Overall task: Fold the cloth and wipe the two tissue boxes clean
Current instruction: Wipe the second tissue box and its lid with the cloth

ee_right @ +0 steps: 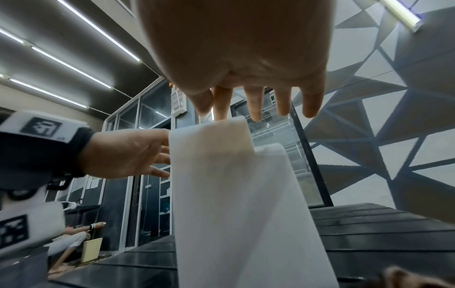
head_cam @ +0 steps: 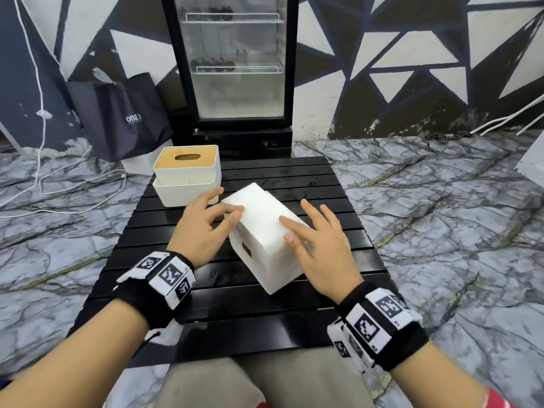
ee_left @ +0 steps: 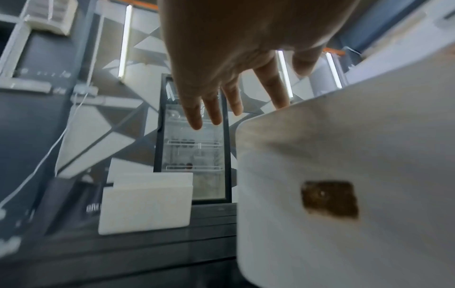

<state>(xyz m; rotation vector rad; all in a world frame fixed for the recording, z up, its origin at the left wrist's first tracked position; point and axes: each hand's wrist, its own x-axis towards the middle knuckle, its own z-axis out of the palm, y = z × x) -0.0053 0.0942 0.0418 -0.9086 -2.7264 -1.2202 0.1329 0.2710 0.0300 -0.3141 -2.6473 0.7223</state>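
Observation:
A white tissue box (head_cam: 265, 260) lies on its side in the middle of the black slatted table (head_cam: 265, 319), its dark slot (ee_left: 329, 200) facing left. A white folded cloth (head_cam: 256, 201) lies on top of it, toward the far end. My left hand (head_cam: 232, 212) touches the cloth's left edge with straight fingers (ee_left: 211, 109). My right hand (head_cam: 287, 229) rests spread on the box's top right, its fingers (ee_right: 253, 105) extended over the cloth (ee_right: 209, 136) and box (ee_right: 246, 224). The second tissue box (head_cam: 188, 172), white with a wooden lid, stands at the table's far left.
A glass-door fridge (head_cam: 235, 69) stands just behind the table. A black bag (head_cam: 123, 116) leans on the wall at left, with white cables (head_cam: 88, 184) on the marble floor. Bare slats lie near me and on the right.

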